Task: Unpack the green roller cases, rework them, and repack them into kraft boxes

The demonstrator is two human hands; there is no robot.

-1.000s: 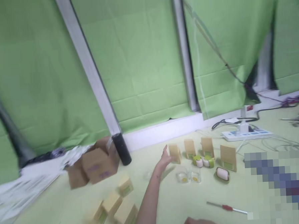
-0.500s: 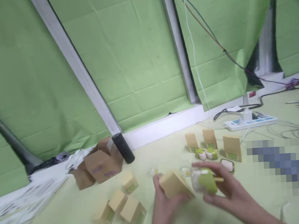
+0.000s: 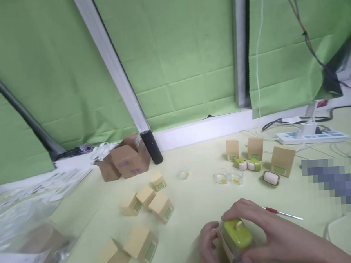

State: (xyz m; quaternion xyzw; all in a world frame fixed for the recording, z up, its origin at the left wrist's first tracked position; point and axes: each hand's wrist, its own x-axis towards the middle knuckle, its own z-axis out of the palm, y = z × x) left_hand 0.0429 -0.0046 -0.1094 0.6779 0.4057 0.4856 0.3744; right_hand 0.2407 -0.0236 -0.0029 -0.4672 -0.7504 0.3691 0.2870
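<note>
Low in the head view, my left hand (image 3: 208, 239) is closed around the side of a small tan cardboard box (image 3: 226, 249). My right hand (image 3: 270, 226) grips a green rounded item (image 3: 237, 233) with a short pale stick on top and a clear cover around it. The item stands upright at the box's opening, its lower part hidden by the box and my fingers; how deep it sits, I cannot tell. Beyond my right hand lies a red-handled screwdriver (image 3: 281, 212).
Several small tan boxes (image 3: 161, 207) stand to the left. Clear cups (image 3: 222, 177), green-and-pink items (image 3: 254, 164) and upright tan cards (image 3: 283, 161) are farther back. A large carton (image 3: 130, 161), a black cylinder (image 3: 152, 147) and a power strip (image 3: 311, 137) line the wall.
My right hand has brought the green item down from beside the box to its opening. Both hands sit lower in view, which has also shifted; the screwdriver now shows.
</note>
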